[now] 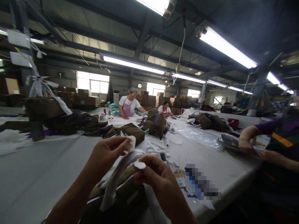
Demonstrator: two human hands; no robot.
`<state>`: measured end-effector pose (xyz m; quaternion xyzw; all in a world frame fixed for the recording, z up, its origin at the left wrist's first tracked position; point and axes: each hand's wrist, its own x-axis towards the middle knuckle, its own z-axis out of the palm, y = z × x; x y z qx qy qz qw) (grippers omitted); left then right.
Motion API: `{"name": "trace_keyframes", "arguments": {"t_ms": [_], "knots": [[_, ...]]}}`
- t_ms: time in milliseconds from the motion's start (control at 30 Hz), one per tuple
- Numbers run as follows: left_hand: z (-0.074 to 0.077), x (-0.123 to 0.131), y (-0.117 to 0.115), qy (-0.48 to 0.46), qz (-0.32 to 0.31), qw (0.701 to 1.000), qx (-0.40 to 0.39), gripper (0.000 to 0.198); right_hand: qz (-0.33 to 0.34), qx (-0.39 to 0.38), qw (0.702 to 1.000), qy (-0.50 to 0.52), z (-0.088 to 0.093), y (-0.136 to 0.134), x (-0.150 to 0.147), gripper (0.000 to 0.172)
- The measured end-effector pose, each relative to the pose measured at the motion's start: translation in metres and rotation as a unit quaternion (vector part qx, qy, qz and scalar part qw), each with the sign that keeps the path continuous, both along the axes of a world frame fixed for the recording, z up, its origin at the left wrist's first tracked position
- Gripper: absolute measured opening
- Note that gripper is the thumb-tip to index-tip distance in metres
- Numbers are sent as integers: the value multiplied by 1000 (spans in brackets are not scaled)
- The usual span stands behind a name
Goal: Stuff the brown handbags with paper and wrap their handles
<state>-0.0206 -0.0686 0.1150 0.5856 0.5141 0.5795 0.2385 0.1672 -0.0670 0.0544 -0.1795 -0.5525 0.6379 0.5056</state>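
Note:
Close in front of me stands a dark olive bag [137,199] with a zipper along its top. Its handle [116,174] arches up, wrapped in whitish material. Above the handle, my left hand [108,152] pinches a small, pale, rounded piece [131,143] between thumb and fingers. My right hand [155,174], on the handle's other side, grips a small white disc-like piece [140,165] with thumb and forefinger. What either piece is made of cannot be made out. The bag's lower part is hidden by my forearms and the frame edge.
More olive bags [155,123] and white wrapping scraps lie on the long white table [58,165]. Clear plastic sheeting [198,137] spreads to the right. There, a co-worker's hands [246,146] touch a plastic-covered item. Other people work across the table.

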Motion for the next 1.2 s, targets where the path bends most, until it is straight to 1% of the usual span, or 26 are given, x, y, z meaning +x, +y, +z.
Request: {"name": "trace_keyframes", "arguments": {"t_ms": [33,67,133,167,233,267,300,333,367,433,467,500,533,667,800,900,967,1033,1100,1133,1167,1200], "knots": [[3,1,0,14,-4,1000,4,47,13,-3,1000,13,3,1,1,20],[5,3,0,32,-5,999,6,45,9,9,1000,15,5,3,0,21],[6,4,-2,65,0,998,6,42,-35,70,997,-17,6,5,-2,22],[5,4,-3,73,4,997,7,40,-74,115,990,-44,6,5,-4,20],[2,3,-4,79,9,997,13,39,-159,212,960,-95,5,5,-8,9],[1,3,-5,81,7,997,16,39,-190,252,943,-109,5,4,-10,4],[1,3,-6,81,5,997,18,39,-209,278,930,-114,6,4,-11,5],[1,3,-6,76,1,997,18,39,-213,279,930,-109,7,4,-12,8],[2,3,-6,67,-3,998,17,40,-203,255,941,-94,8,5,-13,12],[5,5,-7,45,-7,999,21,44,-165,167,971,-48,12,7,-13,19],[7,6,-7,37,-7,999,28,44,-147,122,981,-23,14,9,-14,24],[9,7,-7,33,-7,999,39,43,-132,90,987,-5,16,11,-14,28],[11,8,-7,34,-9,998,51,40,-121,74,990,1,18,13,-14,32],[14,13,-8,59,1,993,100,29,-127,73,988,-44,25,18,-15,39],[9,15,-13,81,30,987,135,23,-117,67,988,-75,26,19,-15,42],[3,14,-17,115,36,980,161,18,-105,56,991,-65,28,18,-14,43],[2,12,-21,145,21,973,176,17,-95,58,993,-45,30,16,-14,42],[1,9,-25,162,-2,972,169,18,-83,70,994,-34,31,14,-14,41],[3,7,-27,146,-12,979,141,24,-77,86,993,-38,30,13,-16,39],[4,6,-27,131,-12,983,126,27,-84,97,991,-46,29,13,-16,37],[5,6,-27,113,-8,987,115,30,-107,112,986,-59,27,12,-17,34],[6,6,-26,95,-6,990,105,32,-146,135,977,-75,26,12,-17,29]]}}
